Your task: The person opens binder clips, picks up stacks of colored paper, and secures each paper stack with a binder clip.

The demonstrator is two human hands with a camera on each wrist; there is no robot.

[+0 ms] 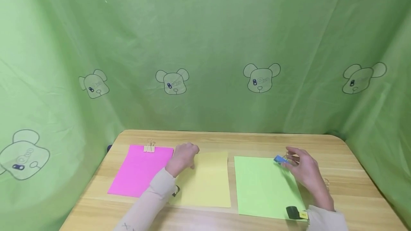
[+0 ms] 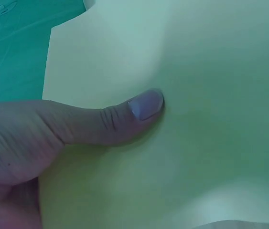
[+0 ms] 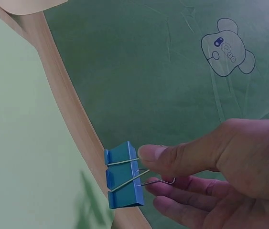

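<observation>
In our right hand (image 1: 305, 170) we hold the blue binder clip (image 3: 124, 175), its wire handles pinched narrowly between thumb and fingers. The clip is at the far right corner of the green sheet (image 1: 266, 188); whether it touches the paper, we cannot tell. Our left hand (image 1: 182, 159) grips the yellow sheet (image 1: 207, 184) at its edge, thumb on top. Further left, a pale clip (image 1: 149, 149) sits on the pink sheet (image 1: 141, 172).

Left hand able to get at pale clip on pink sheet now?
Probably yes: nothing visible stands between the left hand and the pale clip, though that hand grips the yellow sheet and may need to let go.
</observation>
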